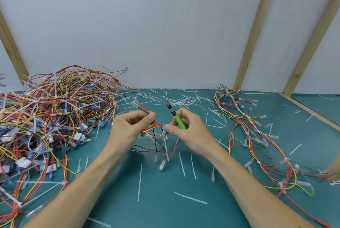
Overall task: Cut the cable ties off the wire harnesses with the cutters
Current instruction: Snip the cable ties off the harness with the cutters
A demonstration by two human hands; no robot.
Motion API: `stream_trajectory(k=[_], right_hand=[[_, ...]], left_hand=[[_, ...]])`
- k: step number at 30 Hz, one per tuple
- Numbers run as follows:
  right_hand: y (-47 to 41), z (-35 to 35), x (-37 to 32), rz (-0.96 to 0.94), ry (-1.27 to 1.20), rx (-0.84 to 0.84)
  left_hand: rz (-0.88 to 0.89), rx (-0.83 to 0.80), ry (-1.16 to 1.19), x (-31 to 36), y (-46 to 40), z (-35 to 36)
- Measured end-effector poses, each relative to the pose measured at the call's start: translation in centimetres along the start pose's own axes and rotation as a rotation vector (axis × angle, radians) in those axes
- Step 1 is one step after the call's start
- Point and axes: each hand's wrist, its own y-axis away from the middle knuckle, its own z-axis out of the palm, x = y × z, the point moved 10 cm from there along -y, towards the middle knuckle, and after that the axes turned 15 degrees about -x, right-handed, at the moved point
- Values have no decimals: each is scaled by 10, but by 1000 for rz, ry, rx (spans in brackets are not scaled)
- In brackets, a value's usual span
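— Over the middle of the green mat (230,200), what are the two hands doing?

— Left hand (128,128) grips a small wire harness (155,132), thumb curled over the bundle, so it hangs clear of the mat. Right hand (185,132) pinches the same bundle at its near end between thumb and fingers, while the green-handled cutters (175,115) sit tucked in that hand, tip pointing far and up.

— Why hold the tool that way?

— Probably to free the fingertips for stretching the wires and finding the next tie; the blades are away from the wires now.

— And the rest?

— A big tangled pile of harnesses (51,113) lies at the left, likely uncut since white ties show all through it. Looser harnesses (257,135) lie at the right. Cut white tie strips (182,100) litter the far mat.
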Motion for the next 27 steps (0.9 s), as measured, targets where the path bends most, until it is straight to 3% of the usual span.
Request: stream_trajectory(k=[9, 11, 14, 16, 18, 22, 27], right_hand=[[0, 4, 2, -7, -10, -60], [-1, 3, 2, -18, -2, -48], [-1, 1, 3, -25, 17, -9], [-1, 0, 5, -19, 25, 7], [-2, 0, 8, -7, 14, 15], [-4, 1, 14, 8, -17, 12], [-5, 4, 17, 29, -73, -6]], left_hand=[[57, 70, -178, 10, 5, -3], [123, 107, -356, 21, 10, -5], [370, 204, -808, 57, 24, 7], [499, 234, -966, 72, 32, 19], [568, 193, -1045, 78, 35, 32], [536, -21, -1159, 66, 28, 56], [457, -52, -1183, 53, 20, 47]])
